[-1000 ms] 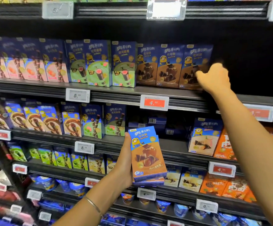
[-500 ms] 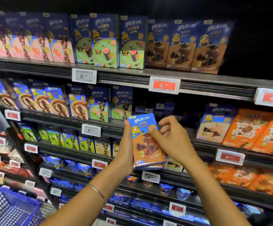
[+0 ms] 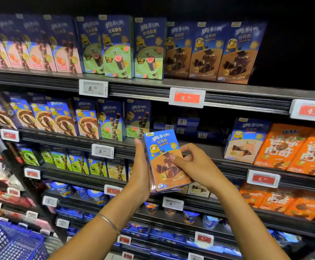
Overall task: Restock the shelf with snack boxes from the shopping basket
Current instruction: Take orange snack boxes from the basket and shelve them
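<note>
Gripping the stack (image 3: 169, 188) with the left hand (image 3: 140, 177), clamped along its left edge. Pinching the front box (image 3: 162, 152) with the right hand (image 3: 196, 166), thumb on the face, fingers curled at the right edge. Held upright in mid-air before the middle shelves, well above the basket (image 3: 8, 241). Best to peel off one box only, keep it upright and facing out, then slot it just right of the brown row (image 3: 205, 51) on the top shelf (image 3: 228, 89), flush with the front.
</note>
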Motion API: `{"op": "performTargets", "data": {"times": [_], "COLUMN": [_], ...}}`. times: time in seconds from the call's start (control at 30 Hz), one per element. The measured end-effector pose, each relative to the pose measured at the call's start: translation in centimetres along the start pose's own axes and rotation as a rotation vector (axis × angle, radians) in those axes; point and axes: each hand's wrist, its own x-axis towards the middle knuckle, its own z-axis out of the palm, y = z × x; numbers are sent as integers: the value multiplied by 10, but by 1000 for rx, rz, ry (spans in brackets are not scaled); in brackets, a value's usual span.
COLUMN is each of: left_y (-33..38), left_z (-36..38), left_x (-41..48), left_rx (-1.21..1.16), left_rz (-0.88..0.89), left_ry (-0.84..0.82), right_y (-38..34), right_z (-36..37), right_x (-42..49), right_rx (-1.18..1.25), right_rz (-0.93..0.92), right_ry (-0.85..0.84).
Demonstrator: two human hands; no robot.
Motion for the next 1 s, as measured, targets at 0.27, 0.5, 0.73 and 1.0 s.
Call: {"op": "performTargets", "data": {"times": [0.27,0.5,0.73,1.0], "left_y": [6,12,18,28], "left_z": [-8,-10,-13,-14], "left_x": [9,9,0,-2], "left_rx": [156,124,49,46], "left_rz": [24,61,29,58], "left_ry": [199,232,212,182], "right_y": [-35,-106,-153,-161], "right_z": [-25,-56,-93,-102], "right_x": [-13,-21,29,106], "right_rx": [-9,204,246,-35], "right_rz": [-209,-474,-509,-319], "right_ry": [28,108,405,641]}}
